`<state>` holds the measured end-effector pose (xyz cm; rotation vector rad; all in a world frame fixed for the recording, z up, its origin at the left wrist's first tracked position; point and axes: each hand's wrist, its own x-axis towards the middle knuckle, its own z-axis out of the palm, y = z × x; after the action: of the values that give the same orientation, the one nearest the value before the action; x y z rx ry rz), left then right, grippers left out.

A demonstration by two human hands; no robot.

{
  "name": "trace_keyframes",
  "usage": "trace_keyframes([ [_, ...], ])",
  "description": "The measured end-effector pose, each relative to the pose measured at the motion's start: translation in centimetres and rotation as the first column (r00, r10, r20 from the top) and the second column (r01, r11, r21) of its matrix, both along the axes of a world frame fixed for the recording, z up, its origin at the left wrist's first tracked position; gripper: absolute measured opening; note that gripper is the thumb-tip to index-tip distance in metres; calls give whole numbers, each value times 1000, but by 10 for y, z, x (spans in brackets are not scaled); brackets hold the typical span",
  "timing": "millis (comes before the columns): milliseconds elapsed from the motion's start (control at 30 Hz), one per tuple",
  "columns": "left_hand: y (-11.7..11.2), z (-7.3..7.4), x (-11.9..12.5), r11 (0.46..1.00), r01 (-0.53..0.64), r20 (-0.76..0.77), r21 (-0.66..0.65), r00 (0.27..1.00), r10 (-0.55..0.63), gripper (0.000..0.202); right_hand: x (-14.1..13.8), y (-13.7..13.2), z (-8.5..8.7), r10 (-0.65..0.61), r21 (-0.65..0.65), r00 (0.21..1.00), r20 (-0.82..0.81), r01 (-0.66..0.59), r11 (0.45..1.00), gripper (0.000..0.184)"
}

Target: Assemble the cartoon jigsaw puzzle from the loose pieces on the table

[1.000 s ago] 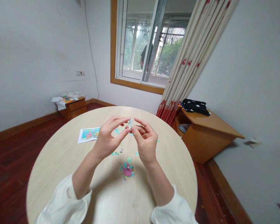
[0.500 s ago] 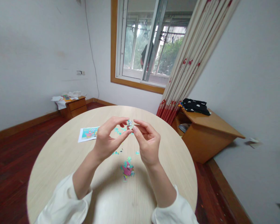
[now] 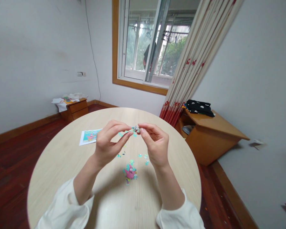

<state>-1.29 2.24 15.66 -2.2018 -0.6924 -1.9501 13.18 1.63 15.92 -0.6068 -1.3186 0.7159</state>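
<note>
Between my fingertips, raised over the round table (image 3: pixel 62 178), are small jigsaw puzzle pieces (image 3: pixel 135 128) in teal and white. My left hand (image 3: pixel 111 140) pinches them from the left with thumb and fingers. From the right, my right hand (image 3: pixel 156 143) grips them the same way; whether they are joined is too small to tell. Below on the tabletop lies a partly joined puzzle (image 3: pixel 130 172) with a pink starfish figure. Loose puzzle pieces (image 3: pixel 146 162) lie right of it, and several more sit behind and between my hands, partly hidden.
A printed reference picture (image 3: pixel 89 136) lies left of my left hand. A wooden cabinet (image 3: pixel 212 133) with a black spotted cloth (image 3: pixel 200 108) stands at the right, near the curtain. A small drawer cabinet (image 3: pixel 76 108) is at the far left. Someone in dark clothing (image 3: pixel 146 55) shows through the window.
My right hand has shifted slightly right, uncovering loose pieces on the table. The held pieces have moved a little right and been tilted flatter, still between both hands.
</note>
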Motion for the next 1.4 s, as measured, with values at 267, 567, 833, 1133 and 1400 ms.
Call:
trace_keyframes([
  [267, 0, 1, 1, 999, 0, -13, 46, 1000, 1, 8, 2, 0, 1, 10, -3, 998, 56, -10, 1000, 8],
  [567, 2, 1, 0, 996, 46, -47, 71, 998, -42, 9, 2, -1, 3, -19, -29, 996, 82, 21, 999, 13],
  [833, 2, 2, -2, 999, 12, -117, 35, 993, -8, 11, 11, 7, 2, 36, -57, 982, 186, -26, 998, 20],
  [1133, 0, 7, -13, 973, -76, -435, -219, 900, -28, 21, 40, 34, -11, 312, -272, 813, 491, -197, 942, 20],
  [1400, -10, 13, -20, 911, -115, -609, -397, 776, -167, 23, 26, 69, -66, 574, -570, -41, 818, 68, 818, 21],
])
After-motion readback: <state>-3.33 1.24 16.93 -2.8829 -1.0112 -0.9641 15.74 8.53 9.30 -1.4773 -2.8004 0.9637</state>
